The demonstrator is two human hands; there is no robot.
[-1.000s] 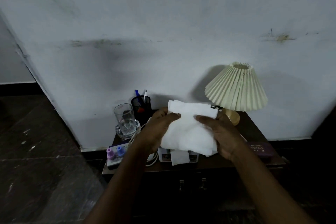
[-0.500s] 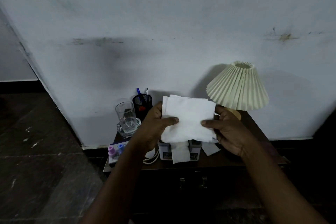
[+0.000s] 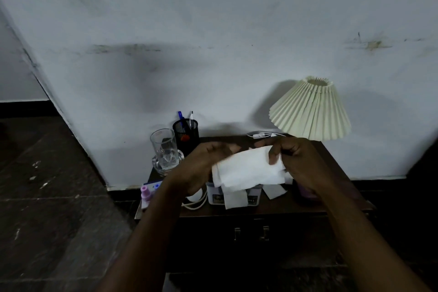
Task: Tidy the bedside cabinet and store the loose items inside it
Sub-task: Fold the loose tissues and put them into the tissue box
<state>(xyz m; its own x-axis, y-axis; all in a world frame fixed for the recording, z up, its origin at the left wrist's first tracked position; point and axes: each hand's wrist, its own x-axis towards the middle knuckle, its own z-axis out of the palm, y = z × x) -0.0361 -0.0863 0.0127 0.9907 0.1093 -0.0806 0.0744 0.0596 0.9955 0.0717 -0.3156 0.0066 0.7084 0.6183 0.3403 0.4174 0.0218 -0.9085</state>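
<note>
So that it stores flat, my right hand (image 3: 296,163) pinches the folded tissue (image 3: 246,169) at lower centre; my left hand (image 3: 201,168) curls against its other end (grip too blurred to tell).

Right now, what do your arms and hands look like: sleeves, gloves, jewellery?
The left forearm and right forearm are bare to the frame's edge: no sleeves in view. Left hand and right hand are ungloved; no watch, ring or band shows, though the light is dim.
</note>
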